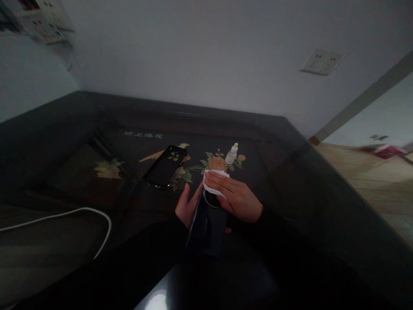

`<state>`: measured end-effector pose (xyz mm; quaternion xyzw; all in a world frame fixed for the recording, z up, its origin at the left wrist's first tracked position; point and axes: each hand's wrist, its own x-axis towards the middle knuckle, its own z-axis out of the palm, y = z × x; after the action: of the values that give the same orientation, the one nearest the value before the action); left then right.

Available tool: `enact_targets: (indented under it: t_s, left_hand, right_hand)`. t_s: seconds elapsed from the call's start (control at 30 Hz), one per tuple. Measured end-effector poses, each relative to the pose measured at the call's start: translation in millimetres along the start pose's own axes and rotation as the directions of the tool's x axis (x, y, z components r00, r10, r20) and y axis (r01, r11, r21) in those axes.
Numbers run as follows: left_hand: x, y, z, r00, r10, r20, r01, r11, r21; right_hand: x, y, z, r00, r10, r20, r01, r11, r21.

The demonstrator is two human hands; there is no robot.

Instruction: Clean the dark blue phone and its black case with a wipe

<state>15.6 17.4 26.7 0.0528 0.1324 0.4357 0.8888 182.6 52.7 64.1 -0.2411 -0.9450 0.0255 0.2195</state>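
Observation:
A dark blue smartphone point(207, 230) with a round camera ring is held back side up by my left hand point(187, 209), whose fingers wrap round it from the left and below. My right hand point(240, 198), with a ring on one finger, presses a folded white tissue point(214, 181) onto the phone's top end, partly covering the camera ring. Just beyond, a small white dropper bottle point(231, 155) stands upright on the dark table. To the left of my hands lies a black phone case point(166, 166) with camera cut-outs and a beaded strap at its lower end.
The glossy dark table point(264, 172) bears a printed flower pattern and reaches back to a pale wall point(193, 56). A white cable point(87, 209) curves across the left side. A wall socket point(322, 62) is at the right; power strips point(45, 28) are at the upper left.

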Motion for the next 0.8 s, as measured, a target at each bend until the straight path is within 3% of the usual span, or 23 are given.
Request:
enact_targets:
  t_s: [0.13, 0.27, 0.37, 0.43, 0.5, 0.6, 0.67, 0.8]
  left_hand:
    - [-3.0, -0.2, -1.1, 1.0, -0.022, 0.022, 0.021, 0.999, 0.028]
    - [0.8, -0.6, 2.4, 0.99, 0.142, -0.02, -0.142, 0.99, 0.014]
    - [4.5, -0.4, 2.9, 0.977, 0.204, -0.069, -0.205, 0.979, -0.004]
    - [5.5, -0.8, 1.9, 0.98, 0.182, -0.079, -0.185, 0.983, -0.021]
    - [5.4, -2.0, 1.3, 0.985, 0.16, -0.063, -0.163, 0.986, -0.039]
    - [5.6, -4.6, 2.1, 0.984, 0.177, -0.025, -0.177, 0.983, -0.042]
    - [6.7, -5.1, 2.8, 0.978, 0.202, -0.049, -0.204, 0.978, -0.039]
    - [8.1, -1.3, -0.2, 0.966, 0.224, -0.129, -0.231, 0.972, -0.046]
  right_hand:
    - [-16.8, -1.2, 4.5, 0.996, 0.08, -0.049, -0.08, 0.997, -0.008]
    - [-43.8, -12.9, 11.1, 0.991, 0.123, -0.045, -0.124, 0.992, -0.035]
    - [-52.6, -26.6, 15.3, 0.998, 0.069, 0.012, -0.069, 0.996, -0.055]
    - [-49.6, -32.3, 14.7, 0.999, -0.002, 0.053, 0.005, 0.999, -0.044]
    - [-39.7, -32.1, 11.2, 1.0, -0.013, 0.022, 0.014, 0.999, -0.03]
    - [-16.7, -24.4, 6.2, 0.983, 0.153, -0.105, -0.158, 0.986, -0.045]
    - [-1.7, -21.1, 7.1, 0.966, 0.231, -0.118, -0.24, 0.968, -0.072]
    - [11.3, -31.2, 18.4, 0.993, 0.12, -0.009, -0.12, 0.984, -0.13]
